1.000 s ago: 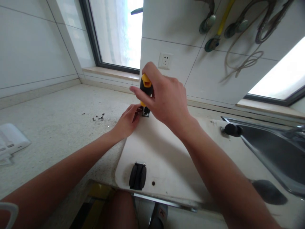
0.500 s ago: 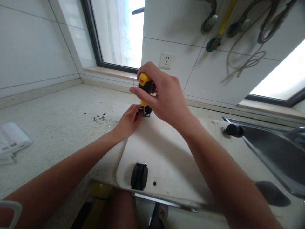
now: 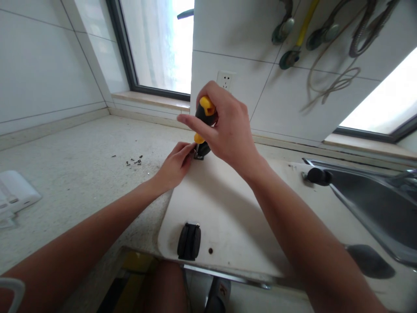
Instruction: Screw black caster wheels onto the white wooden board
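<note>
My right hand (image 3: 228,126) is wrapped round the yellow and black handle of a screwdriver (image 3: 205,111), its thumb stretched out to the left. The tool tilts slightly, with its shaft pointing down at the metal plate of a black caster wheel (image 3: 204,150) at the far left corner of a white board (image 3: 224,208). My left hand (image 3: 176,167) is closed beside that plate, fingertips pinched close to the shaft; what they grip is too small to see. Another black caster wheel (image 3: 189,241) stands at the board's near left corner, beside a small dark hole.
Several loose screws (image 3: 137,161) lie on the speckled countertop (image 3: 97,182) left of the board. A white power bank (image 3: 18,193) rests at the far left. More black casters (image 3: 319,176) sit toward the right, next to a steel sink (image 3: 374,191). A tiled wall (image 3: 241,34) rises behind.
The screwdriver's handle has tipped to the right, and my right hand has shifted slightly with it. My left hand stays at the caster's plate. The view has moved a little.
</note>
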Available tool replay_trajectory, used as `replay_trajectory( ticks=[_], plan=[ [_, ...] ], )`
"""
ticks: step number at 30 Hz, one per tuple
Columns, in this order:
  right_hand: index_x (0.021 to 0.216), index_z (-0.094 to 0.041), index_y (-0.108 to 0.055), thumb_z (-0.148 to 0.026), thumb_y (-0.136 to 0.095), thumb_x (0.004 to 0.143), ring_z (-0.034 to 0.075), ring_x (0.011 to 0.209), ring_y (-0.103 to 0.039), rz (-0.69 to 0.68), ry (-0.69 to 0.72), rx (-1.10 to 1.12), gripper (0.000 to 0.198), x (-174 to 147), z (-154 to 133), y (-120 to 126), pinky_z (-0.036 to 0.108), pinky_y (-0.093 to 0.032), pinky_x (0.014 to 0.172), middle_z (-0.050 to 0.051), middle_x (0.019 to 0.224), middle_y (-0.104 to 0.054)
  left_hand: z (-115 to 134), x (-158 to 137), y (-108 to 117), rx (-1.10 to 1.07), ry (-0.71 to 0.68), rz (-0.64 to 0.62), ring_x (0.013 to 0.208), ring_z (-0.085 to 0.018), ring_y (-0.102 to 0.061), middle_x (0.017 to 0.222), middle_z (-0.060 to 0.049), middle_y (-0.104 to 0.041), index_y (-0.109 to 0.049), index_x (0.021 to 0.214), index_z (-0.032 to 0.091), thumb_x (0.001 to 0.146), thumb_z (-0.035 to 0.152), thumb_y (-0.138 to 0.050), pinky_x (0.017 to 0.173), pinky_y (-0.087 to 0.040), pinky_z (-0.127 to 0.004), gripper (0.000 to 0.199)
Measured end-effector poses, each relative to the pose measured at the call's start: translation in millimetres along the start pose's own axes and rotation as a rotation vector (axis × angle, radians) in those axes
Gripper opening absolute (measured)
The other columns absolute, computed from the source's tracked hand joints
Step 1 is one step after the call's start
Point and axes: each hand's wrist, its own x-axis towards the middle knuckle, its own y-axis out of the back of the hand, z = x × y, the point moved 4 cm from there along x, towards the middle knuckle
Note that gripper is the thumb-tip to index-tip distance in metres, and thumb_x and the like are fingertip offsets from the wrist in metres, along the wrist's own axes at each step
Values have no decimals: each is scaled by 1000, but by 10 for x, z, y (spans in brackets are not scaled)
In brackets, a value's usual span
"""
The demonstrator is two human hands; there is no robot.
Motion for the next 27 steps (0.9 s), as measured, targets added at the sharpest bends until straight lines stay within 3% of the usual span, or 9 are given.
replay_trajectory(
  ticks=[7, 11, 13, 15, 18, 20, 24, 27],
  plan=[
    [143, -28, -55, -35, -59, 108, 22, 112, -67, -272, 89, 218, 36, -4, -67, 142, 36, -54, 94, 6, 124, -71, -31, -17, -18, -39, 14, 43, 112, -22, -71, 126, -12, -69, -64, 132, 19, 102, 9, -53, 106, -62, -44, 33],
    [121, -26, -61, -36, -60, 109, 21, 99, -65, -139, 53, 61, 15, -37, -130, 41, 36, -51, 91, 4, 108, -71, -5, -4, -3, -27, -10, 21, 119, -25, -69, 128, -12, -69, -64, 133, 20, 105, 14, -50, 108, -62, -46, 31],
    [113, -25, -60, -41, -60, 110, 21, 97, -64, -76, 23, -13, 17, -45, -137, 7, 36, -49, 89, 4, 109, -70, -6, 0, -2, -30, -9, 13, 122, -26, -69, 132, -13, -68, -63, 136, 20, 107, 16, -49, 111, -61, -47, 33],
    [120, -25, -58, -40, -60, 110, 21, 100, -64, -121, 23, 1, 18, -42, -140, 2, 36, -49, 89, 5, 115, -71, -20, -1, -6, -25, 1, 15, 124, -26, -70, 134, -13, -68, -63, 138, 20, 107, 17, -49, 112, -61, -46, 35],
    [138, -28, -52, -24, -55, 109, 19, 110, -66, -279, 81, 137, 29, -35, -169, 36, 34, -50, 93, 4, 132, -72, -37, -8, -13, -21, 3, 15, 122, -26, -70, 133, -13, -68, -64, 139, 20, 105, 15, -50, 110, -62, -44, 37],
    [139, -29, -52, -19, -53, 107, 18, 112, -67, -323, 107, 179, 33, -32, -192, 50, 34, -50, 95, 2, 136, -72, -34, -10, -15, -18, -1, 3, 122, -26, -70, 133, -13, -68, -64, 137, 20, 104, 15, -50, 110, -62, -44, 36],
    [127, -29, -59, -29, -56, 109, 21, 102, -68, -244, 65, 69, 18, -22, -208, 10, 36, -50, 91, 2, 125, -75, -13, -9, -8, 4, 13, 4, 123, -27, -69, 132, -13, -70, -66, 129, 20, 104, 15, -50, 110, -61, -45, 29],
    [128, -30, -61, -31, -57, 108, 22, 103, -69, -242, 46, 60, 20, -11, -217, 10, 38, -52, 91, 3, 123, -76, -9, -7, -19, -4, 31, 14, 122, -27, -71, 130, -13, -70, -64, 126, 20, 103, 14, -51, 108, -63, -44, 28]
  ],
)
